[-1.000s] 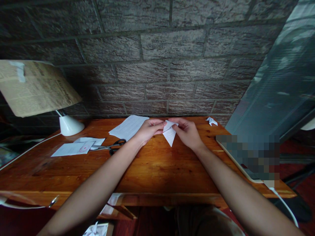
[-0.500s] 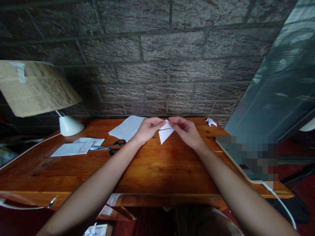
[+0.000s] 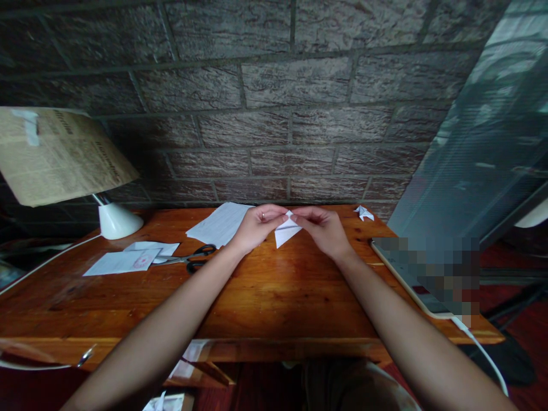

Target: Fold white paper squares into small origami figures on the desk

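Observation:
Between my two hands, above the wooden desk, is a small folded white paper (image 3: 286, 234) with a pointed lower end. My left hand (image 3: 258, 228) pinches its upper left part between thumb and fingers. From the other side, my right hand (image 3: 320, 227) pinches the upper right part, and the two thumb tips almost meet at the top. Fingertips behind the paper are partly hidden. A stack of white sheets (image 3: 220, 223) lies just left of my left hand. Black-handled scissors (image 3: 194, 261) rest near my left forearm, their blades reaching to some paper pieces (image 3: 122, 262).
A lamp with a newspaper-covered shade (image 3: 64, 157) stands at the left. On the right lies a tablet (image 3: 406, 279) with a white cable (image 3: 482, 348). A small folded paper figure (image 3: 363, 213) sits at the back right. A brick wall (image 3: 265, 131) rises behind the desk (image 3: 282, 302).
Both thumbs have come closer together at the top of the paper, and its lower point has tilted and shifted slightly. The whole view has moved a little.

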A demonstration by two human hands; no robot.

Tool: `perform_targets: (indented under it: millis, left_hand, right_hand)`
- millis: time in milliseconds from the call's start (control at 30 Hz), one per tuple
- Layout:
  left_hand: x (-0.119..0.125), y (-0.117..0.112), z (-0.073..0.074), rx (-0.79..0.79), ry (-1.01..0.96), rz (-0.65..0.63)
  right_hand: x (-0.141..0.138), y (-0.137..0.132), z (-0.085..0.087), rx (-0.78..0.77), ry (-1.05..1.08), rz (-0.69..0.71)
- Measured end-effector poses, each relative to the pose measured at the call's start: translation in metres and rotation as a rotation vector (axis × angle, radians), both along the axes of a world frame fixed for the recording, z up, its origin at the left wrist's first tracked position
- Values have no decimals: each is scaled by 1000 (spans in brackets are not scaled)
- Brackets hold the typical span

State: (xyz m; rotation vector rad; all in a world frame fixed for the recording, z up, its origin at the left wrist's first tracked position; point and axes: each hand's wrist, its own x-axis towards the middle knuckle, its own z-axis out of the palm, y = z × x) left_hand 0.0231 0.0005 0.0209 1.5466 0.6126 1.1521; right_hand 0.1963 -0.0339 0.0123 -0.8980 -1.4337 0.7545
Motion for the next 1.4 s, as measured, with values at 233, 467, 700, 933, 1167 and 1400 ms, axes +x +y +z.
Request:
perform_targets:
  millis: [233, 467, 700, 933, 1167, 1400]
  left_hand:
    - [-1, 1, -1, -2, 38, 15]
    - [-5, 5, -3, 151, 91, -31]
    - [-2, 4, -1, 39, 1, 3]
    - [-5, 6, -3, -116, 58, -49]
    - [-7, 10, -4, -14, 72, 73]
    - [-7, 8, 0, 49, 93, 103]
  right_hand:
    - [1, 2, -3, 17, -59, -1]
    - [-2, 3, -6, 17, -31, 44]
    - [3, 7, -6, 31, -23, -25]
    - [7, 10, -4, 49, 59, -154]
    - [3, 2, 2, 8, 16, -57]
    - [3, -1, 3, -52, -58, 33]
